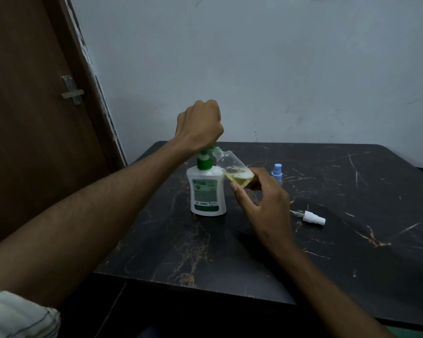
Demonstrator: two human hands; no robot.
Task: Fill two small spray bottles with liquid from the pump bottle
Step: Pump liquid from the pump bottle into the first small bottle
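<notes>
Head view: left hand is pressing, fisted, on the green pump of the pump bottle standing on the dark surface; right hand is gripping a tilted clear spray bottle, its mouth at the nozzle, yellowish liquid inside.

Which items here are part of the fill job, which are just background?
In the job:
pump bottle
clear small bottle, tilted at the spout
white spray cap, lying off
blue-capped bottle

Background:
door
door latch
</notes>
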